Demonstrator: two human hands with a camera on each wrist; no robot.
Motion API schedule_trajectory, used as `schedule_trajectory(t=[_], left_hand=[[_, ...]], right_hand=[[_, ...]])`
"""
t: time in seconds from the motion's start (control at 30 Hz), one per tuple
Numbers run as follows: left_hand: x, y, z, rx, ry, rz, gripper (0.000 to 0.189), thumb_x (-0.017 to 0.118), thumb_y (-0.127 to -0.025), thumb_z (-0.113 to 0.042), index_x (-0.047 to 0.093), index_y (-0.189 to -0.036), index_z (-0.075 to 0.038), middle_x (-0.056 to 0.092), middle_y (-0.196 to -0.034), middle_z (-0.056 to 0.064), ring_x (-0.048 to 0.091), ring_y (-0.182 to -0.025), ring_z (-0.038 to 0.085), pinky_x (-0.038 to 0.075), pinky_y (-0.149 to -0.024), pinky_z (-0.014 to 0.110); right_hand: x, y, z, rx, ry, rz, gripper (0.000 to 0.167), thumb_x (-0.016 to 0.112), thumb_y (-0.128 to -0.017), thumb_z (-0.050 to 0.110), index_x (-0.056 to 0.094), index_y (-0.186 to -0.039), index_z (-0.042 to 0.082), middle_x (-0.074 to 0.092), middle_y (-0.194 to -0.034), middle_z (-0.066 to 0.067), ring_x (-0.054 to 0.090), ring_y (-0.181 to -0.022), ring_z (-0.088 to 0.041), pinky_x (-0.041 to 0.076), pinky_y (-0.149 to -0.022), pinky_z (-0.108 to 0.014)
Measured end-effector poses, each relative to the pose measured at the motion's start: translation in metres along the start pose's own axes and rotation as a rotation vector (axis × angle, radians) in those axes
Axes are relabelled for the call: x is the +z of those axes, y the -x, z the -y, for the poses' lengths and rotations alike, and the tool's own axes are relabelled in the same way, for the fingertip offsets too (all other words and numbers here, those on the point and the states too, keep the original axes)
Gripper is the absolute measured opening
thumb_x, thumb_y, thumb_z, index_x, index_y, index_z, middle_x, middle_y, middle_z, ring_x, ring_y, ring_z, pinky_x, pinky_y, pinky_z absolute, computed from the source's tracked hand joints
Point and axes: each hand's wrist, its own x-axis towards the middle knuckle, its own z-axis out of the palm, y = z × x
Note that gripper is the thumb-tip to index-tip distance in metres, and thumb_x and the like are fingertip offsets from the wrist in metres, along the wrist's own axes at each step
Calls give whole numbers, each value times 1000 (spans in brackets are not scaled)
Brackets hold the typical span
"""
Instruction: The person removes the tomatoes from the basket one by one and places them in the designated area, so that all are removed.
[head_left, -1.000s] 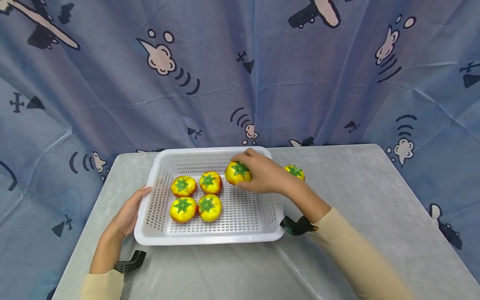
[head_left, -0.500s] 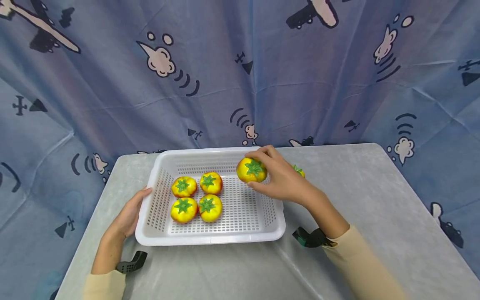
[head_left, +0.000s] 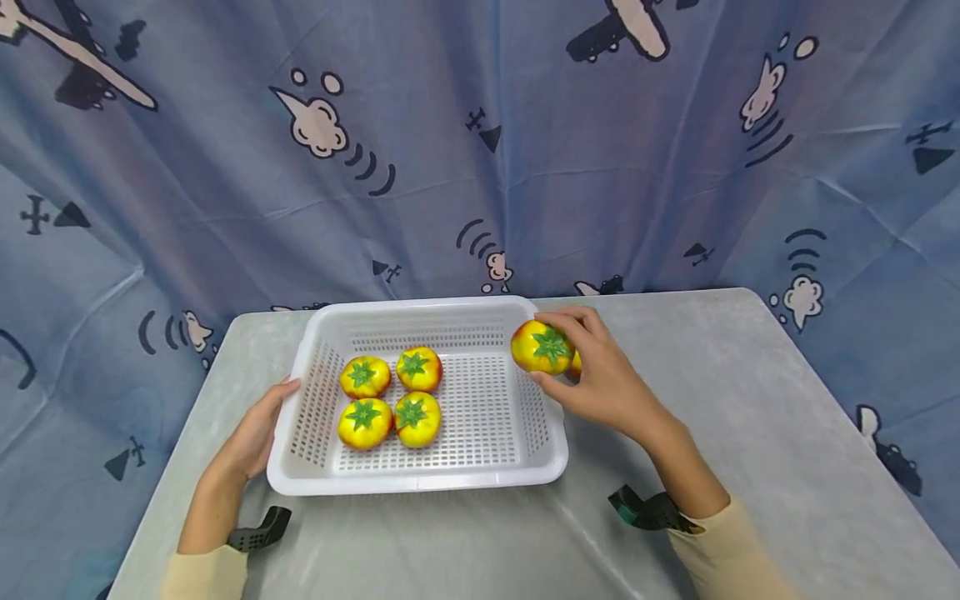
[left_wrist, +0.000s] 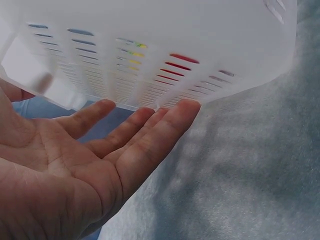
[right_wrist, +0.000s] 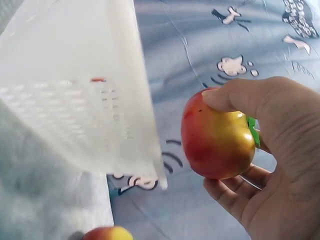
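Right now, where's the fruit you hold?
In the head view, the held fruit appears at the right rim of the white basket, partly hiding another fruit.

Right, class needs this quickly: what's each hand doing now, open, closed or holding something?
Left hand: holding the white basket at its left rim.
Right hand: holding a yellow-and-red fruit.

No readable text, labels, brands or numbers.

Left sleeve (head_left: 206, 573): plain pale cream-yellow cloth, long, stopping short of wrist. Right sleeve (head_left: 723, 550): matching cream, lightly creased. Left wristband (head_left: 261, 530): black, curved, tiny dots along side. Right wristband (head_left: 651, 510): black, curved, dark-green patch (head_left: 628, 512) near end.
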Motion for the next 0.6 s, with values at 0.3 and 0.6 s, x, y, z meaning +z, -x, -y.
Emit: schedule_trajectory(t=[0.3, 0.6], left_hand=[[0, -1, 0, -13, 0, -24, 71, 18, -113, -55, -10, -171, -24, 11, -174, 29, 37, -148, 47, 52, -102, 49], [-1, 0, -2, -4, 3, -4, 72, 17, -114, -54, -12, -170, -23, 11, -173, 30, 42, -146, 42, 52, -102, 47]], right_hand=[[-4, 21, -30, 26, -13, -109, 72, 87, -87, 14, 54, -151, 10, 47, -147, -18, 52, -130, -34, 48, -105, -60], [-7, 27, -52, 34, -15, -156, 73, 86, -88, 12, 52, -152, 9, 48, -145, -20, 53, -126, -37, 48, -101, -64]])
